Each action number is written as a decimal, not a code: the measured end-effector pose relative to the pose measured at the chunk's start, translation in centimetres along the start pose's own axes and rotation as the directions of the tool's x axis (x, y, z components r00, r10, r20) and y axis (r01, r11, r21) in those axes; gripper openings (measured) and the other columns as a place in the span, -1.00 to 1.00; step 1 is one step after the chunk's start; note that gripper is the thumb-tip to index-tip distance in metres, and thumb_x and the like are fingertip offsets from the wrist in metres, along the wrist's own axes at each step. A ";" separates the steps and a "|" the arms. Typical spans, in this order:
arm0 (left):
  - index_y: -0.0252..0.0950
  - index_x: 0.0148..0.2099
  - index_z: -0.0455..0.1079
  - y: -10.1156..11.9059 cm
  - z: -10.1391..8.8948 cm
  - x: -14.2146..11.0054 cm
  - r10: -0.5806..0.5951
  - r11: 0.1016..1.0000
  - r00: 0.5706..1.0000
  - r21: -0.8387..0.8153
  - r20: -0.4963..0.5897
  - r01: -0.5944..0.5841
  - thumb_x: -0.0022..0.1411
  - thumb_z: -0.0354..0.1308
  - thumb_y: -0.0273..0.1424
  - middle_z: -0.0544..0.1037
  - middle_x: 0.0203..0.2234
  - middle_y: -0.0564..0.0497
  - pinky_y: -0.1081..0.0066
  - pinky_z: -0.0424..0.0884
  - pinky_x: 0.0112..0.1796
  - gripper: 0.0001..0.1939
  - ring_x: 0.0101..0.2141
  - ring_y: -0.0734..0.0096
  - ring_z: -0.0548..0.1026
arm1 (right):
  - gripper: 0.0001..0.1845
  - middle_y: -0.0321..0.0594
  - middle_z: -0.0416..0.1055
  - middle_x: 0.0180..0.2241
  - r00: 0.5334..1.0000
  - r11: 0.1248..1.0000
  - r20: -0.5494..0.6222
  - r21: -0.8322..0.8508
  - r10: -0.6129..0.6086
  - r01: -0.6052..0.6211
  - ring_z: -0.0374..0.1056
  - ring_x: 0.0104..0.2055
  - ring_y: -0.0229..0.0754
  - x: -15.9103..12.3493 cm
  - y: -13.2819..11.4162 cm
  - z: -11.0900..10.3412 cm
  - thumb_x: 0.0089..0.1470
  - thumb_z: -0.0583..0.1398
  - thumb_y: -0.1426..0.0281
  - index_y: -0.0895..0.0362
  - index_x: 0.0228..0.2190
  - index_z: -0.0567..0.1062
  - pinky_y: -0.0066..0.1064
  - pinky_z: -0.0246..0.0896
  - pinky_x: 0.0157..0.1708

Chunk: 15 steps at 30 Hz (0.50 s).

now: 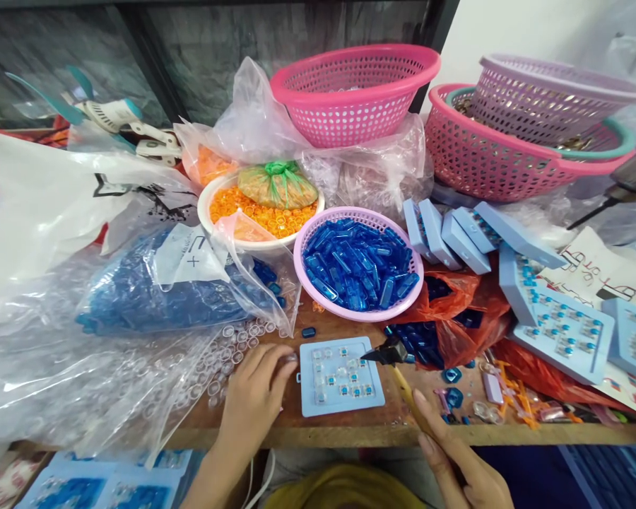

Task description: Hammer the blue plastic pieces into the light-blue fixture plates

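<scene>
A light blue tray (341, 377) with small clear and blue parts in its sockets lies at the front edge of the wooden bench. My left hand (254, 396) rests at the tray's left side, fingers curled on its edge and on the plastic bag of clear rings (138, 382). My right hand (456, 459) grips a yellow-handled tool (397, 367) whose dark tip touches the tray's upper right corner. A lilac basket (358, 264) full of blue plastic pieces stands just behind the tray.
A white bowl of orange rings (259, 208) and a bag of blue parts (153, 290) lie to the left. Pink baskets (355, 92) stand at the back. Stacked light blue trays (556, 325) and red bags with loose parts are on the right.
</scene>
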State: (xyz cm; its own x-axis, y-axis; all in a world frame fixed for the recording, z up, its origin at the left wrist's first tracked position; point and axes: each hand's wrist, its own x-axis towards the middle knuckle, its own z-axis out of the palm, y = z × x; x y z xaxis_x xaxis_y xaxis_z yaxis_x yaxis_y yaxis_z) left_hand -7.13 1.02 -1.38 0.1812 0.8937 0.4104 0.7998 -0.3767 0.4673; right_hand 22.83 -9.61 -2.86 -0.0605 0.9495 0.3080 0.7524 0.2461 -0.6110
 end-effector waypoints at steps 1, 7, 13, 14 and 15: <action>-0.19 -0.11 0.44 1.4 0.2 0.4 0.040 0.999 0.999 -0.028 -0.003 -0.040 0.46 0.03 -0.31 0.62 -0.28 -0.01 0.30 0.46 -0.18 -0.83 -0.24 0.27 0.57 | -0.30 -0.32 0.42 0.17 1.000 1.000 -0.002 -0.005 0.007 -0.007 0.41 0.11 -0.15 -0.1 -0.1 0.0 0.28 0.12 0.53 -0.16 0.35 0.15 -0.50 0.33 0.04; -0.22 -0.19 0.48 6.8 3.5 1.0 0.221 0.968 0.974 -0.132 0.056 -0.212 0.46 0.05 -0.38 0.59 -0.34 0.02 0.29 0.33 -0.28 -0.81 -0.30 0.27 0.52 | -0.33 -0.32 0.40 0.18 1.000 0.999 -0.019 -0.049 0.000 -0.001 0.33 0.16 -0.21 -1.0 -0.3 -0.1 0.32 0.09 0.52 -0.14 0.36 0.14 -0.57 0.25 0.07; -0.24 -0.21 0.52 6.3 5.3 0.4 0.159 0.980 0.986 -0.130 0.049 -0.152 0.31 0.22 -0.52 0.56 -0.37 0.04 0.29 0.32 -0.30 -0.91 -0.33 0.26 0.52 | -0.32 -0.30 0.47 0.15 0.999 0.999 -0.053 -0.046 0.000 -0.003 0.47 0.06 -0.14 -2.2 -1.0 0.2 0.29 0.12 0.53 -0.15 0.34 0.19 -0.52 0.36 0.02; -0.24 -0.21 0.52 6.2 5.3 0.4 0.144 0.981 0.988 -0.138 0.050 -0.136 0.29 0.25 -0.53 0.56 -0.37 0.04 0.29 0.33 -0.30 -0.91 -0.32 0.26 0.52 | -0.34 -0.29 0.48 0.14 0.998 0.999 -0.058 -0.035 0.008 -0.010 0.49 0.05 -0.13 -2.3 -1.1 0.3 0.29 0.11 0.52 -0.17 0.33 0.20 -0.50 0.39 0.01; -0.24 -0.22 0.52 6.2 5.4 0.3 0.128 0.982 0.990 -0.148 0.055 -0.118 0.26 0.28 -0.54 0.56 -0.38 0.05 0.29 0.34 -0.29 -0.91 -0.32 0.26 0.53 | -0.36 -0.28 0.49 0.13 0.998 0.999 -0.059 -0.023 0.024 -0.025 0.50 0.05 -0.12 -2.4 -1.2 0.4 0.30 0.09 0.50 -0.18 0.32 0.22 -0.48 0.41 0.00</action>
State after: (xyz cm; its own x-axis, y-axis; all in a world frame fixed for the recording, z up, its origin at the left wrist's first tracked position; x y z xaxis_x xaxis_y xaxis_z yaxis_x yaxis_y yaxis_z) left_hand 0.96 0.31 -2.57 0.3126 0.8503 0.4234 0.6793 -0.5117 0.5261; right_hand 21.84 -12.08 -3.16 -0.0040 0.9420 0.3357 0.7688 0.2176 -0.6014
